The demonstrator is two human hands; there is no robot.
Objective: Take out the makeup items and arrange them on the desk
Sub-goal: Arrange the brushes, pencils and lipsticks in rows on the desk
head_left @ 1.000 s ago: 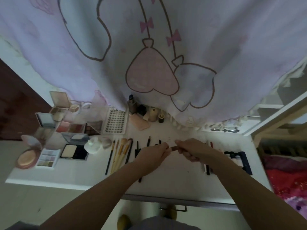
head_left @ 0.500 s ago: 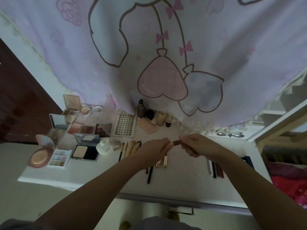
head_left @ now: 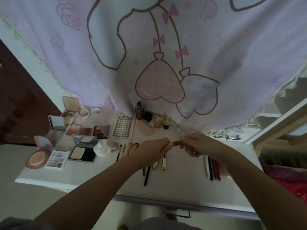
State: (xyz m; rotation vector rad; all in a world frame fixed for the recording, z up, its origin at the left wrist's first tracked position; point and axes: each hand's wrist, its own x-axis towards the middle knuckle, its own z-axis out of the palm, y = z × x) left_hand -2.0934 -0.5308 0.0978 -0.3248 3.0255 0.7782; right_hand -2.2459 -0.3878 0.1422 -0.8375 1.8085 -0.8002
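Both hands meet above the middle of the white desk (head_left: pixel 83 178); the left hand (head_left: pixel 153 149) curls round one end of a short brown makeup stick (head_left: pixel 176 143), the right hand (head_left: pixel 196 143) pinches the other end; the stick is held level, clear of the desk; under the left forearm, at six o'clock from the stick, lie dark pencils (head_left: pixel 147 175) and two gold tubes (head_left: pixel 163 164), partly hidden; brushes (head_left: pixel 127 149) lie at nine o'clock; open palettes (head_left: pixel 57 159) and compacts (head_left: pixel 83 152) further out that way; a lash card (head_left: pixel 123 127) at ten o'clock; small bottles (head_left: pixel 138 110) at eleven o'clock against the printed curtain (head_left: pixel 166 47); more pencils (head_left: pixel 211 168) at four o'clock, beside the right forearm.
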